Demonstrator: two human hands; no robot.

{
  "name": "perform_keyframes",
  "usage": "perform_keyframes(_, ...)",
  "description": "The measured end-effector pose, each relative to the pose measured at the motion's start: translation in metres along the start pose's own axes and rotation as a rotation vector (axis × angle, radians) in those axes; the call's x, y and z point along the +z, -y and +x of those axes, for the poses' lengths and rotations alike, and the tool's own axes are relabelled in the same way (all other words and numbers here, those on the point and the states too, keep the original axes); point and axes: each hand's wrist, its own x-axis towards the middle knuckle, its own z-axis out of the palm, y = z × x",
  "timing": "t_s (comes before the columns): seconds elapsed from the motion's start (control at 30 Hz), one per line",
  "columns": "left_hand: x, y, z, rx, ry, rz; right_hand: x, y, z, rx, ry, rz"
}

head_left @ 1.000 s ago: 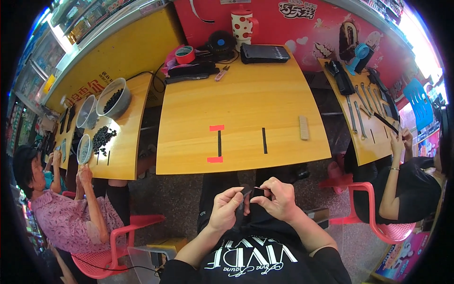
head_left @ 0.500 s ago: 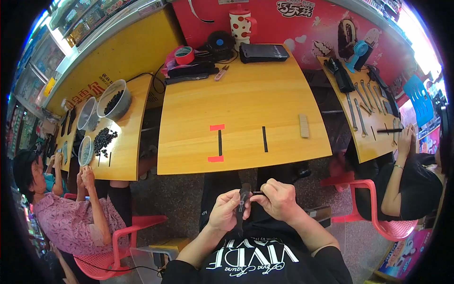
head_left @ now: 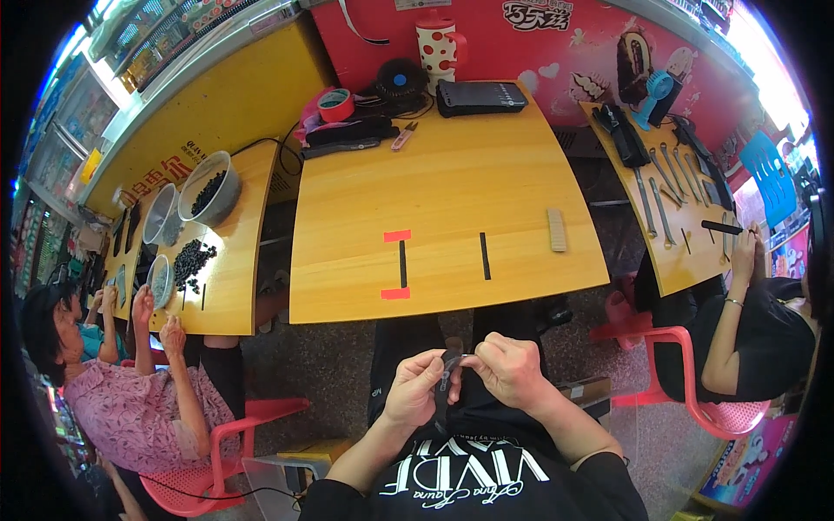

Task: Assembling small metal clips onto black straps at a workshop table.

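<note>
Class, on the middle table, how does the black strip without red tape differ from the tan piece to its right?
Colour: the black strip is dark; the tan piece is pale.
Width: the black strip is narrower than the tan piece.
Surface: the black strip looks plain; the tan piece shows bands across it.
Shared: both are elongated and on the same tabletop.

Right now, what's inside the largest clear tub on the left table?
Small black pieces lie heaped in the tub. The bottom beneath them is covered and cannot be seen.
</note>
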Motion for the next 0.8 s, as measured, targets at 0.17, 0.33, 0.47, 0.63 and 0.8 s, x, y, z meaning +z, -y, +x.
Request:
perform_keyframes(0.17,-0.002,-0.001,0.001,0.006,-0.003,0.007,0.001,0.0,0.002,-0.011,-0.032,0.017)
perform_keyframes(0.33,0.0,-0.002,0.001,-0.003,-0.006,-0.001,-0.001,0.001,0.002,0.002,-0.007,0.012)
perform_keyframes(0.47,0.001,-0.002,0.0,-0.004,-0.013,0.007,-0.004,0.001,0.001,0.006,0.05,-0.023)
perform_keyframes(0.63,0.002,-0.003,-0.003,0.025,-0.028,0.057,-0.009,0.0,0.004,-0.08,0.083,-0.104)
perform_keyframes(0.8,0.002,-0.005,-0.006,0.059,-0.062,0.13,-0.019,0.0,0.009,-0.199,0.139,-0.251)
